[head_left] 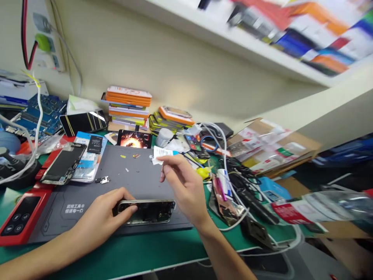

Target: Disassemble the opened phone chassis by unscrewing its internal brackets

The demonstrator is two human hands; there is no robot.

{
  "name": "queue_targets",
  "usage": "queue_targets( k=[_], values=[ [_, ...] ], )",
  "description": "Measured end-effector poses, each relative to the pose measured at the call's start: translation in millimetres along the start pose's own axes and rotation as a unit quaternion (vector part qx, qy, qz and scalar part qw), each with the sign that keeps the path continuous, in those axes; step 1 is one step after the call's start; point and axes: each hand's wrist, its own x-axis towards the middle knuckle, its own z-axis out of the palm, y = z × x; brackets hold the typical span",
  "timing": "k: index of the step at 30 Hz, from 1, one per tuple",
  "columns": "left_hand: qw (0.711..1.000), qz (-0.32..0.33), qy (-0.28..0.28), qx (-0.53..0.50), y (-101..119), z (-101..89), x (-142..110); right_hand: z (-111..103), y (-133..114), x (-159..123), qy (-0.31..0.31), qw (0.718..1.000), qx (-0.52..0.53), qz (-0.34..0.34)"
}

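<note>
My left hand [116,210] grips an opened phone housing [153,212] by its left end, thumb on the inner side. The housing stands tilted on its long edge near the front of a grey work mat [84,194], its inner parts facing me. My right hand [185,186] is raised just above and right of the housing, fingers loosely bent and apart, nothing visible in them. A white packet [164,151] lies behind its fingertips. On the mat lie a small metal part [102,179] and several tiny pieces. A detached phone screen [61,164] rests at the left.
A red device with buttons [20,217] edges the mat at left. Behind stand a propped lit phone [134,139] and stacked boxes [128,103]. Cables [225,155], a plastic bottle [320,206] and a cardboard box [271,144] crowd the right. A shelf [262,58] overhangs.
</note>
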Motion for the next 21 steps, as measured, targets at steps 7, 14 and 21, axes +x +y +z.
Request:
queue_targets(
  k=[7,14,21],
  values=[
    [1.000,-0.013,0.013,-0.005,-4,-2.6,3,-64,-37,142,0.185,0.949,-0.168,-0.192],
    [1.000,-0.007,0.024,-0.016,-7,-2.0,1,-121,-87,317,0.242,0.905,-0.335,-0.103],
    [1.000,0.002,0.023,-0.021,-13,-2.3,5,-141,-166,325,0.257,0.847,-0.390,-0.254]
  ],
)
